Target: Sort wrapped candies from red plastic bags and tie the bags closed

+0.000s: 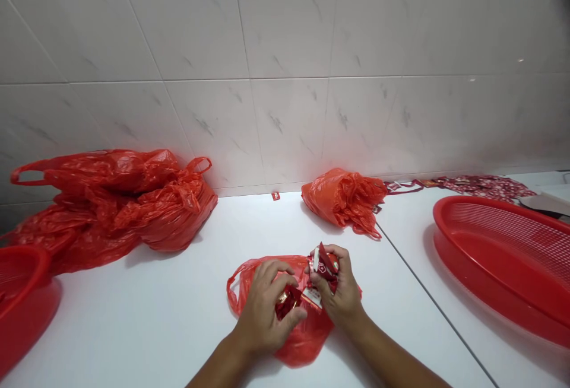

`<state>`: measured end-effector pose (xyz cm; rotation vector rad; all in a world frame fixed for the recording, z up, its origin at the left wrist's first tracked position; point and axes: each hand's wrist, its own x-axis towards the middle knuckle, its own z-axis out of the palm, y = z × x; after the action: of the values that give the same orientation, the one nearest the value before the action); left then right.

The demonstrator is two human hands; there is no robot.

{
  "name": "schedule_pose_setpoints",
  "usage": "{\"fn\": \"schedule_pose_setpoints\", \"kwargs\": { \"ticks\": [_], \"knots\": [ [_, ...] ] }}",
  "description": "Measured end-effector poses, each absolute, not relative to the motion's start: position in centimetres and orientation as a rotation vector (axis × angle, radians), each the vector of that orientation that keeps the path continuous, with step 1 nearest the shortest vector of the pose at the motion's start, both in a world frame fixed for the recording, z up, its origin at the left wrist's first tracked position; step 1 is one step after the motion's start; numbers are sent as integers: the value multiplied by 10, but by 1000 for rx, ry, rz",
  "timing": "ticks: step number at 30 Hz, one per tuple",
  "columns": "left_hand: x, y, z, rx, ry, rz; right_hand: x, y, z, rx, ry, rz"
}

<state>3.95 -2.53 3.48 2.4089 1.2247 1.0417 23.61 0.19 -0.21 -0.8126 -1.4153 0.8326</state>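
Note:
A red plastic bag (307,343) lies spread on the white table under both hands. My left hand (267,314) curls its fingers around a shiny red and gold wrapped packet (287,300), just over the bag. Beside it, my right hand (341,293) grips several small red and white packets (323,264), bunched between thumb and fingers. One white-faced packet (312,297) pokes out below the right thumb. The print on the packets is too small to read, and their contents are hidden.
Bulging red plastic bags (133,198) lie back left, with a smaller crumpled one (342,198) near the tiled wall. A red basket (485,257) stands right, another red container (27,299) left. One small red packet (276,196) lies by the wall. Red patterned items (485,187) lie back right.

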Motion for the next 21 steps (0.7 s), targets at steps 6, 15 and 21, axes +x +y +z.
{"fn": "schedule_pose_setpoints", "kwargs": {
  "ticks": [6,15,21],
  "knots": [
    [50,-31,33,2227,1146,1096,227,-1,8,-744,-1470,619],
    [33,-22,29,2148,1293,1166,243,13,16,-967,-1112,772],
    [30,-16,23,2306,1641,1074,243,9,12,-964,-1252,716]
  ]
}}
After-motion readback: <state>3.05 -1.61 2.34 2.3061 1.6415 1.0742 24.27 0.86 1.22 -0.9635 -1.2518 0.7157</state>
